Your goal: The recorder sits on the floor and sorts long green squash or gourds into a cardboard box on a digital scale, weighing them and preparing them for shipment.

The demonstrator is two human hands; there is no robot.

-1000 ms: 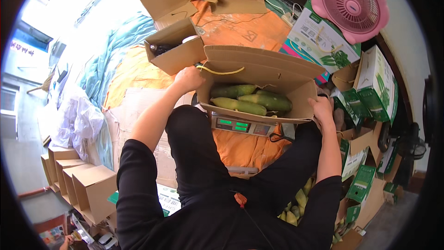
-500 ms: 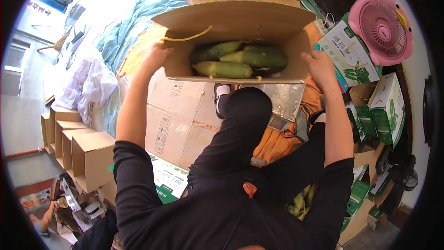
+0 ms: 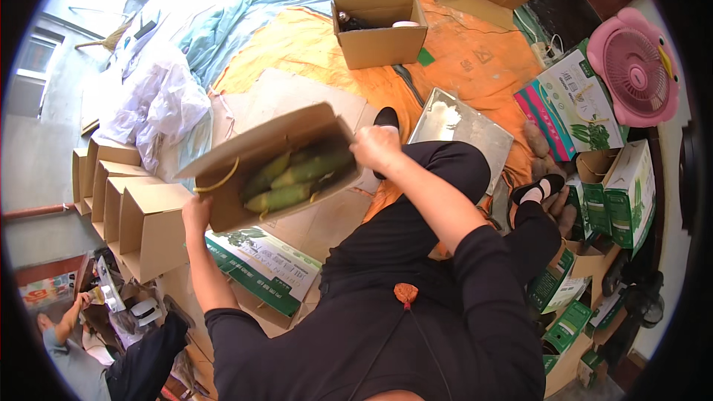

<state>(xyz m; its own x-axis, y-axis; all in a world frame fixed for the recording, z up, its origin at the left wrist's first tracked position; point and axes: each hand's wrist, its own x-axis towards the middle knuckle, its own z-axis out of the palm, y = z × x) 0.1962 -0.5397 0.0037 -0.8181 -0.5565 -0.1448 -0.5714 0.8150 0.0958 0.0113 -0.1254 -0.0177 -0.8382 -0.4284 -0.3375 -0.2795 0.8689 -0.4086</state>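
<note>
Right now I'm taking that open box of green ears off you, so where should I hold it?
Take the cardboard box at its two short ends, from below, where the left hand and right hand hold it. It is tilted and open, with green corn ears loose inside, so the flaps probably give poor support.

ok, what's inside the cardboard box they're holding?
The cardboard box holds several long green vegetables lying lengthwise. Left hand and right hand grip its ends. Anything beneath the vegetables is covered.
</note>
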